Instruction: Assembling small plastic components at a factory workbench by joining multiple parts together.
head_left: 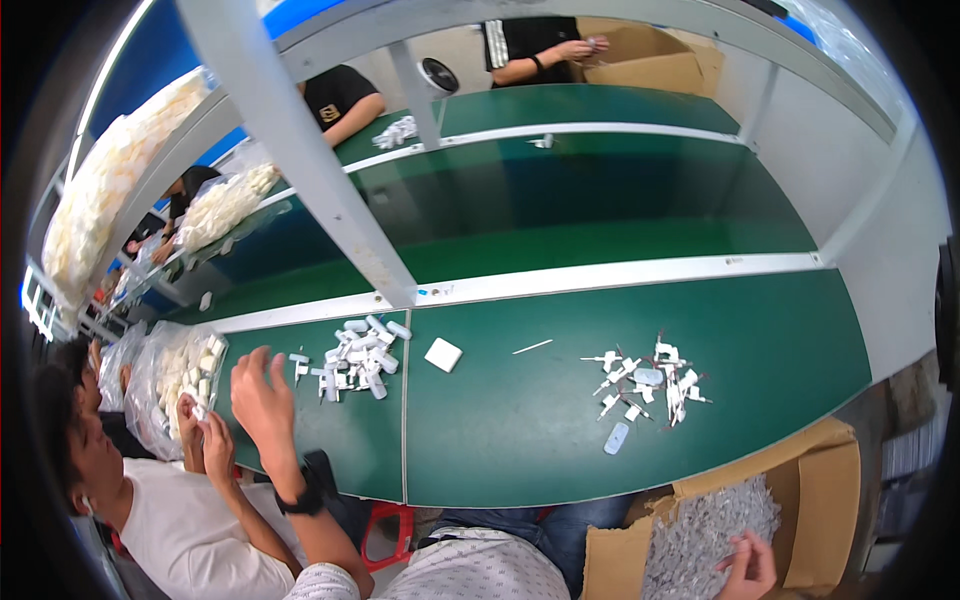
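My left hand (263, 405) is raised over the left part of the green table, its fingers bent but apart, with nothing visible in them. Close beside it lies a pile of small white and pale grey plastic parts (365, 355), with one loose white part (299, 366) at the pile's left edge. At lower right, my right hand (750, 568) is over an open cardboard box (828, 510) of clear plastic pieces (700, 525). Its fingers are loosely curled and apart, and I see nothing held. Farther right on the table are several white parts with thin dark tips (680, 385) and a grey oval piece (616, 438).
A white square block (443, 354) and a thin white stick (532, 347) lie mid-table. At left, a co-worker (185, 510) handles a small white part beside a clear bag of cream pieces (170, 390). A grey post (300, 140) and rail (600, 283) border the table's far side.
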The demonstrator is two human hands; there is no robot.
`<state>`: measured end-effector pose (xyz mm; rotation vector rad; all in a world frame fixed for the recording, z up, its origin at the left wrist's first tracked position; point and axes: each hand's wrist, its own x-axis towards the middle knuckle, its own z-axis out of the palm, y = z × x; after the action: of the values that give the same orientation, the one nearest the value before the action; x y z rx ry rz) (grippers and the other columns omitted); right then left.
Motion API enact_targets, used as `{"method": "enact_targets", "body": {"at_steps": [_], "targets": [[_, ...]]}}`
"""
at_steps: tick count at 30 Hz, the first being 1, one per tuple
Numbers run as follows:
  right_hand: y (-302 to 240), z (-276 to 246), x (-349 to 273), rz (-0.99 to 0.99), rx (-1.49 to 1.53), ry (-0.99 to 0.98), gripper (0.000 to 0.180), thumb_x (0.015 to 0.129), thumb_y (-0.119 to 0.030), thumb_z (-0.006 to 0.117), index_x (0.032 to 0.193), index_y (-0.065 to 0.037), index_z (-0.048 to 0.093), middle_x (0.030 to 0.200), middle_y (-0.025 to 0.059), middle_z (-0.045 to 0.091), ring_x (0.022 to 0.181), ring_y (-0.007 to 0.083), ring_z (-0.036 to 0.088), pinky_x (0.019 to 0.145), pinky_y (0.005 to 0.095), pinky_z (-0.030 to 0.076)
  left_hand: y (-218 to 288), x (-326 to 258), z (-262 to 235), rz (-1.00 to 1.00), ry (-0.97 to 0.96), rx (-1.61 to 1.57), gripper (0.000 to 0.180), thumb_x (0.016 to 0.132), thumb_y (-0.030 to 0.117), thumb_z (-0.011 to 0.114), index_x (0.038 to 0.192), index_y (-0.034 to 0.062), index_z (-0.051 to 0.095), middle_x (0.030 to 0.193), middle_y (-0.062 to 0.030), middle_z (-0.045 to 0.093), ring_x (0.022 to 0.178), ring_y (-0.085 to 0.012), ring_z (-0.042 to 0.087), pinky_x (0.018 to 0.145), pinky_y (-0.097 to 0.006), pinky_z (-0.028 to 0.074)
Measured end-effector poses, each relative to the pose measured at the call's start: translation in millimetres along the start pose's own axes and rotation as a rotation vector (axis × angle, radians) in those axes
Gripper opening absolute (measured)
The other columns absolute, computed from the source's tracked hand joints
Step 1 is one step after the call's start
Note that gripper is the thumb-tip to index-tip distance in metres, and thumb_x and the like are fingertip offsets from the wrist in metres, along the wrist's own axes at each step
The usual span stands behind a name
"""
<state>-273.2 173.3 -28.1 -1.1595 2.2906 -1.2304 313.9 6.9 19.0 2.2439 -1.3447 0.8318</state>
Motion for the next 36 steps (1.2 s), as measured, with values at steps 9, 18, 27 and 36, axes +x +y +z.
{"method": "enact_targets", "body": {"at_steps": [9,18,27,36], "targets": [[-14,-3,27,-0.004,0.002,0.291,0.024,0.098,-0.019,0.069,0.110,0.001,0.074,0.085,0.0076,0.074,0.069,0.0122,0.062,0.062,0.0263,0.051,216,-121,-48,0.426,-1.069,-1.341,0.018,0.093,0.020,0.070,0.087,0.0031,0.072,0.076,-0.0084,0.066,0.062,-0.0248,0.062,0.056,-0.037,0.047],[141,23,59,0.029,-0.309,-0.097,0.032,0.093,-0.026,0.074,0.112,-0.001,0.075,0.085,0.0125,0.075,0.072,0.0192,0.067,0.067,0.0325,0.055,201,-153,-35,0.456,-1.097,-1.276,0.014,0.095,0.019,0.068,0.093,0.0061,0.073,0.078,-0.0057,0.063,0.060,-0.0228,0.058,0.057,-0.037,0.044],[225,56,37,0.357,-0.247,-0.210,0.034,0.087,-0.031,0.072,0.079,0.001,0.073,0.063,0.0127,0.066,0.057,0.0211,0.064,0.050,0.0373,0.050,152,-79,-36,-0.343,-0.113,-1.401,0.038,0.101,0.021,0.045,0.068,0.0036,0.048,0.068,-0.0058,0.048,0.059,-0.0153,0.045,0.051,-0.029,0.032],[271,79,8,0.657,-0.437,-0.382,0.024,0.084,-0.032,0.076,0.081,-0.008,0.076,0.072,0.0060,0.074,0.062,0.0232,0.071,0.065,0.0349,0.055,145,-93,-65,0.623,-0.442,-2.051,0.033,0.098,0.024,0.061,0.081,-0.0035,0.068,0.074,-0.0173,0.064,0.062,-0.0301,0.060,0.058,-0.040,0.045]]}}
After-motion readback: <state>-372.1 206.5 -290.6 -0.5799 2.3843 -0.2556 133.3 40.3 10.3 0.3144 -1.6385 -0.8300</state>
